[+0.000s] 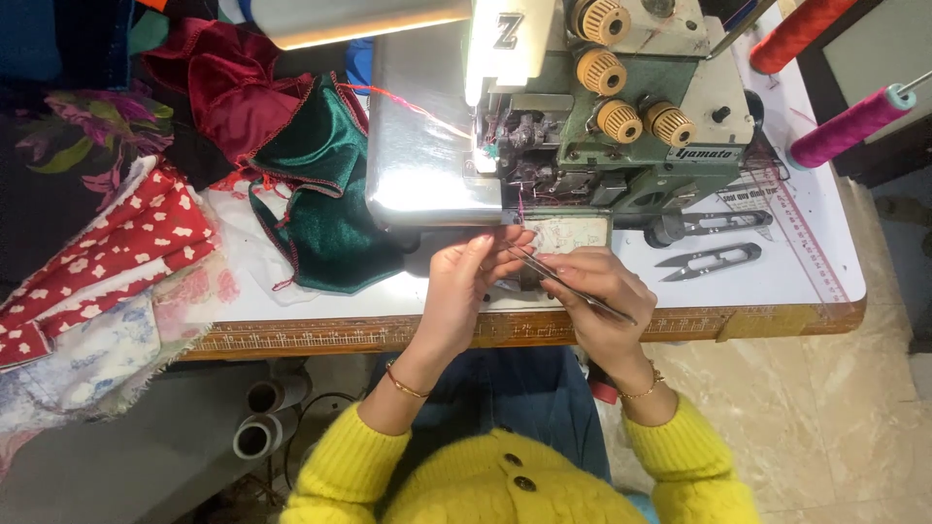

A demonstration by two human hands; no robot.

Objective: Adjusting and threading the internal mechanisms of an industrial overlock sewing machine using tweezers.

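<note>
The person sat at a white tabletop [777, 281] edged with a wooden ruler strip, both hands raised just in front of a green-and-cream overlock sewing machine [602, 107]. The right hand [604, 291] was closed around a pair of slim metal tweezers [568, 284], pinched between thumb and fingers, the tips pointing left and far toward the machine's needle area. The left hand [466, 281] was curled with its fingertips drawn together close to the tweezer tips, apparently pinching a fine thread too thin to make out. The two hands nearly touched, directly near the machine's front plate.

To the right of the hands, two thread snips [709, 258] lay on the tabletop, one farther than the other. A magenta thread cone [847, 127] and an orange-red one [798, 32] stood at the far right. On the left, green satin fabric [325, 194] lay beside the machine, with dark red fabric [228, 92] beyond it and red cloth with white flowers [126, 243] hanging over the left edge.
</note>
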